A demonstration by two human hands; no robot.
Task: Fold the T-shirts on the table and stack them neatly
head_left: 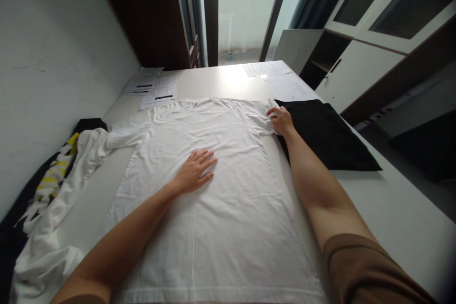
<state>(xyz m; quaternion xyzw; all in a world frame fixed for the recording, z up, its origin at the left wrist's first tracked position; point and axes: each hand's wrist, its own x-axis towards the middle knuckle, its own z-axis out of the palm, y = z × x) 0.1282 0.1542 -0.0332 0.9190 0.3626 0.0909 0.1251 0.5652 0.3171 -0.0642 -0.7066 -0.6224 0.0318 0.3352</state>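
A white T-shirt [213,228] lies spread out on a white table [399,218], its collar toward the far side and its hem near me. Small wrinkles run across the front. My left hand [195,171] rests flat on the middle of the shirt, fingers spread. At the shirt's right sleeve, my right hand [281,120] has its fingers curled on the sleeve's end, gripping the cloth. Partly beneath that sleeve is a flat, folded black cloth [324,133].
Crumpled white clothing [67,199] and a yellow, black and white patterned garment [59,166] lie along the left wall. Printed papers [160,92] are at the far left, more sheets [285,83] at the far right. White cabinets [363,71] stand beyond the table's right edge.
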